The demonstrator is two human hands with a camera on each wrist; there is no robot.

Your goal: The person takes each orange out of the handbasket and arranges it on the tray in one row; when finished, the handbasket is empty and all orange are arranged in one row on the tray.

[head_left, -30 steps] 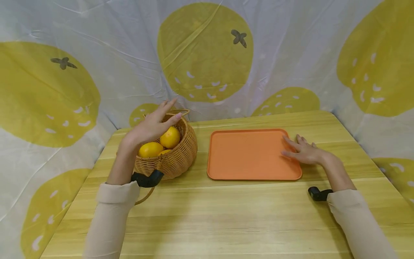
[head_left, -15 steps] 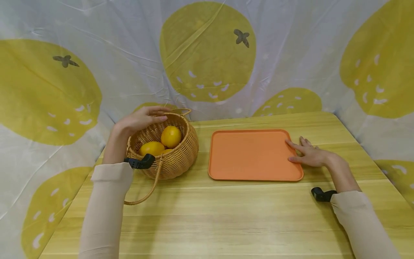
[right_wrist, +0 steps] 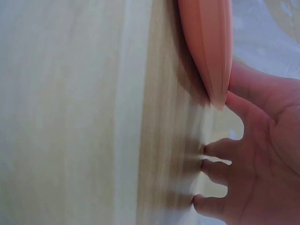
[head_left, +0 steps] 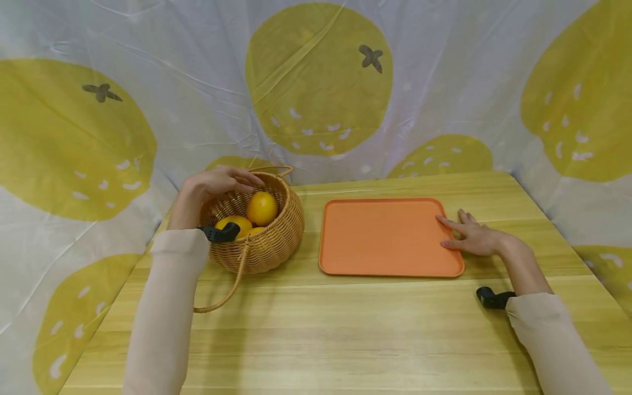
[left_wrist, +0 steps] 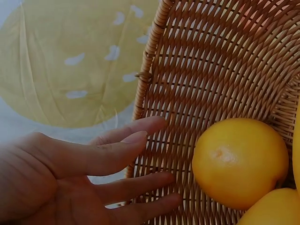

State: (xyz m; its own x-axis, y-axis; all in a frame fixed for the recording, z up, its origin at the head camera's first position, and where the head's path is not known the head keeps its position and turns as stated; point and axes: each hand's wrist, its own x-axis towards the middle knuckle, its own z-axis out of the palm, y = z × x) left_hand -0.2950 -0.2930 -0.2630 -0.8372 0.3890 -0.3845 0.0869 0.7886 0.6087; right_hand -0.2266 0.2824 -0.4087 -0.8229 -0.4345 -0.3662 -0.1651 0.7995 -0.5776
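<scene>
My left hand (head_left: 220, 180) hovers over the mouth of a wicker basket (head_left: 269, 249), fingers loosely bent and holding nothing. In the left wrist view those fingers reach past the basket's rim, apart from a round yellow-orange fruit (left_wrist: 240, 163). Several such fruits lie inside the basket; their exact kind is hard to tell. At the right, my right hand (head_left: 476, 237) rests at the edge of an orange tray (head_left: 385, 236), thumb and one finger on its right rim. The right wrist view shows its other fingertips touching the wooden table beside the tray (right_wrist: 208, 42).
The wooden table (head_left: 345, 334) carries basket and tray, with the tray to the basket's right. One basket handle (head_left: 232, 291) hangs down at the front; the other stands at the back. A fruit-printed cloth (head_left: 444, 82) hangs behind the table.
My left hand has dropped from above the basket and drawn back, then shifted slightly right, with its fingers now bending down into the opening. My right hand stays at the tray's edge.
</scene>
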